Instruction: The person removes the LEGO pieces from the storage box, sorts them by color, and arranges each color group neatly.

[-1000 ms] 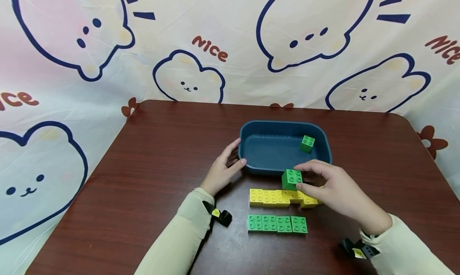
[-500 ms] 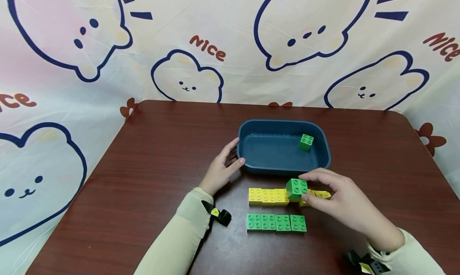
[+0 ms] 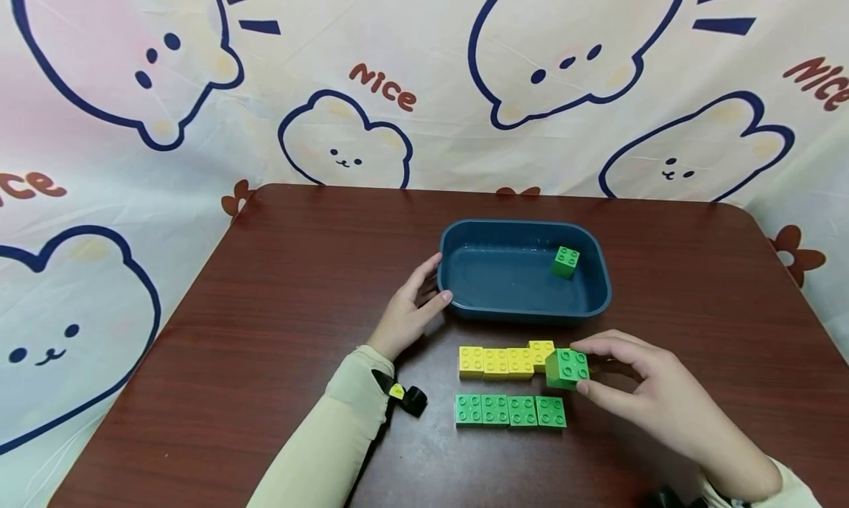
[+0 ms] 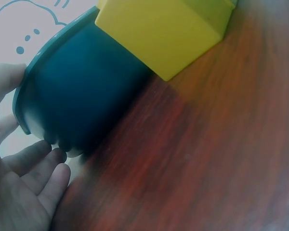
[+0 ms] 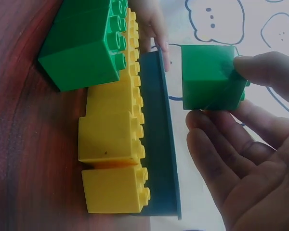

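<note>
My right hand (image 3: 670,405) pinches a green toy building block (image 3: 566,369) between thumb and fingers. In the right wrist view this block (image 5: 209,77) hangs in the air. It hides the right part of a row of yellow blocks (image 3: 496,363) in the head view. Nearer the front lies a straight row of green blocks (image 3: 509,412). My left hand (image 3: 410,316) holds the left end of a dark blue tub (image 3: 524,317), thumb by the front corner and fingers against the side. One green block (image 3: 565,262) sits inside the tub, toward its right end.
Everything stands on a dark brown wooden table (image 3: 318,272). Behind it hangs a pale cloth (image 3: 438,154) printed with cartoon figures. In the right wrist view, the yellow row (image 5: 108,137) runs alongside the tub's wall (image 5: 159,144), with uneven block ends.
My right hand has moved the green block toward the right and front, from the tub's front edge past the yellow row. The left hand stays at the tub.
</note>
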`<action>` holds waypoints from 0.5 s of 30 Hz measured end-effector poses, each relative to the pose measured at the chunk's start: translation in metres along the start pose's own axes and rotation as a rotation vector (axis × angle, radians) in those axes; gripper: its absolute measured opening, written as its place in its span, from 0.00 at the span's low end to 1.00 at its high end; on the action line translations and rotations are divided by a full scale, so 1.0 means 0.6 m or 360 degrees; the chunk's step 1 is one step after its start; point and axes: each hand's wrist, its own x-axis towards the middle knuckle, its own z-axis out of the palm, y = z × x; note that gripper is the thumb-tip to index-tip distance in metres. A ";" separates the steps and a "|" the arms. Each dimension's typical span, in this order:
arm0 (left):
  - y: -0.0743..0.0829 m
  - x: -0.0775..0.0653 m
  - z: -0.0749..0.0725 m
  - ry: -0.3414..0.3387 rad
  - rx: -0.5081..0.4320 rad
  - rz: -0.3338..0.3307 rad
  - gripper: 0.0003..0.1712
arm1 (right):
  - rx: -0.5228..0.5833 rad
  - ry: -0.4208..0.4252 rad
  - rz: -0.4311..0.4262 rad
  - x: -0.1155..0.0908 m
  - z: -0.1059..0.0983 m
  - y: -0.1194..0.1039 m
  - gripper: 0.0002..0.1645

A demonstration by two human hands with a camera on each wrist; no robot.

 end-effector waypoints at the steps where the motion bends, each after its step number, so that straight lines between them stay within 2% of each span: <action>1: 0.000 0.000 0.000 0.0000 -0.0001 -0.0002 0.38 | 0.0000 0.0005 -0.0004 -0.003 0.000 0.001 0.22; 7: -0.002 0.000 0.000 -0.0006 -0.0011 0.0002 0.38 | -0.0015 -0.0008 0.0026 -0.021 0.001 0.014 0.23; 15: -0.002 0.001 0.001 -0.0006 -0.0014 0.0006 0.38 | 0.0048 -0.0038 0.0084 -0.036 0.001 0.032 0.22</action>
